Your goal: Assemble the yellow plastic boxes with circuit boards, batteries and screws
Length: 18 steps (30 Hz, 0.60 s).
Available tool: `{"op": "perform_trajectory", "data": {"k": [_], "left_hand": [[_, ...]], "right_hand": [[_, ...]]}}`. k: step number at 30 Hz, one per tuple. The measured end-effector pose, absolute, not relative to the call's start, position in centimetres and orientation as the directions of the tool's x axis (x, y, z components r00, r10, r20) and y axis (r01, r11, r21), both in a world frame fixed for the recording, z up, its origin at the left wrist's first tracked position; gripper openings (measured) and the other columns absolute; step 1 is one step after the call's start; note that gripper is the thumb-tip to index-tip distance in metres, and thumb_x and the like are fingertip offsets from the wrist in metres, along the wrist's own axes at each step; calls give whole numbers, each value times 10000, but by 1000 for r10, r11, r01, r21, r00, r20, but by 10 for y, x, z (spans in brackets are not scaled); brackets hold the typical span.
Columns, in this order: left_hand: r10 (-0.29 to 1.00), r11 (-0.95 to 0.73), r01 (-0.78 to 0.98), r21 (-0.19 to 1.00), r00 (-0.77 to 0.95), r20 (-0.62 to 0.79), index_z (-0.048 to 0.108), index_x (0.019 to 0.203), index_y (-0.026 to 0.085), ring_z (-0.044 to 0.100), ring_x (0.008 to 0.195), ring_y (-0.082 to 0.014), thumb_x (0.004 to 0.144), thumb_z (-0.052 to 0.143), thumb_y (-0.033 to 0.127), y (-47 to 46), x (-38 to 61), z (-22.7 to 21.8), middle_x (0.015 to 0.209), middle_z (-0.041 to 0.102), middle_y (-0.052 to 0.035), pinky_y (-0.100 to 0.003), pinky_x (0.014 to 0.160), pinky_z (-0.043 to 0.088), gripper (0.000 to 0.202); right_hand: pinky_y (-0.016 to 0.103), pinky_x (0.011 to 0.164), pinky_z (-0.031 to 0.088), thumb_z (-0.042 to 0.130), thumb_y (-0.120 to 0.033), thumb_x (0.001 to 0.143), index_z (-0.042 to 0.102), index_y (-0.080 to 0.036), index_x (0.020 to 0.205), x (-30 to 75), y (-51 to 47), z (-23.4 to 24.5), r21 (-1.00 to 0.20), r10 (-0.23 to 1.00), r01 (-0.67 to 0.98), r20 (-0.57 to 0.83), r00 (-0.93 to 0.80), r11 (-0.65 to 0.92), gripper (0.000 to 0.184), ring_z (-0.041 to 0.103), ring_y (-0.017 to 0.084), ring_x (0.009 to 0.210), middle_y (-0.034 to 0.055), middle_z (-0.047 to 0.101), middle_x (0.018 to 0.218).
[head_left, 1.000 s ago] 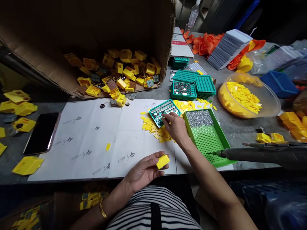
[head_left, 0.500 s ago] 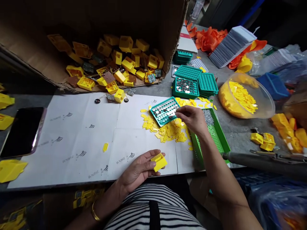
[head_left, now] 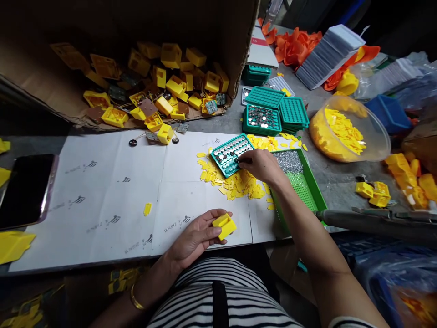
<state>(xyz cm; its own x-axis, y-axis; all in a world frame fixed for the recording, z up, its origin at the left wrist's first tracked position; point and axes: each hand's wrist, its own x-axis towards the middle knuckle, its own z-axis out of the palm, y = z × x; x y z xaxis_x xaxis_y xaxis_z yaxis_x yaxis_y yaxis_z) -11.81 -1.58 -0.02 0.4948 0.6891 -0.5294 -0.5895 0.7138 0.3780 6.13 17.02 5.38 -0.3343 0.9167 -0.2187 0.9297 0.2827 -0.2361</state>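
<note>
My left hand [head_left: 193, 239] rests at the near edge of the white paper, its fingers closed round a small yellow plastic housing [head_left: 224, 225]. My right hand [head_left: 261, 166] reaches over a pile of small yellow chips [head_left: 235, 186] to a teal tray of round silver button cells [head_left: 229, 153]. Its fingertips are pinched together at the tray's right side; what they hold is too small to make out. Just right of that hand lies a green tray [head_left: 309, 189] with tiny silver parts heaped at its far end.
A tipped cardboard box [head_left: 218, 32] spills yellow housings [head_left: 164, 91] at the back. Stacked teal trays [head_left: 273, 116], a clear bowl of yellow chips [head_left: 348, 132], card stacks [head_left: 329, 57] and a blue bin [head_left: 391, 114] stand right. A phone [head_left: 25, 189] lies left. A grey tool [head_left: 378, 221] juts in at right.
My right hand moved from the tray's near edge up along its right side, then settled back on the cells. The left hand kept the yellow housing, shifting only slightly.
</note>
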Motion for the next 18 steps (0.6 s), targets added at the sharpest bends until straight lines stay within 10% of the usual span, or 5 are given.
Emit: {"op": "perform_trajectory", "data": {"k": [12, 18], "left_hand": [[928, 362, -495, 790, 116, -353, 552, 1228, 235, 542, 1151, -175, 707, 768, 145, -2, -126, 8, 1365, 522, -63, -262, 960, 454, 571], [911, 373, -474, 798, 26, -411, 512, 1279, 223, 576, 1046, -153, 680, 778, 159, 3, -127, 7, 1195, 594, -46, -267, 927, 469, 658]], "right_hand": [[286, 575, 329, 655, -220, 764, 748, -201, 882, 51, 171, 53, -151, 905, 928, -217, -367, 340, 152, 627, 194, 734, 42, 722, 816], [298, 576, 342, 647, -198, 722, 734, -172, 799, 54, 171, 49, -133, 908, 930, -205, -365, 344, 119, 604, 193, 667, 52, 692, 731]]}}
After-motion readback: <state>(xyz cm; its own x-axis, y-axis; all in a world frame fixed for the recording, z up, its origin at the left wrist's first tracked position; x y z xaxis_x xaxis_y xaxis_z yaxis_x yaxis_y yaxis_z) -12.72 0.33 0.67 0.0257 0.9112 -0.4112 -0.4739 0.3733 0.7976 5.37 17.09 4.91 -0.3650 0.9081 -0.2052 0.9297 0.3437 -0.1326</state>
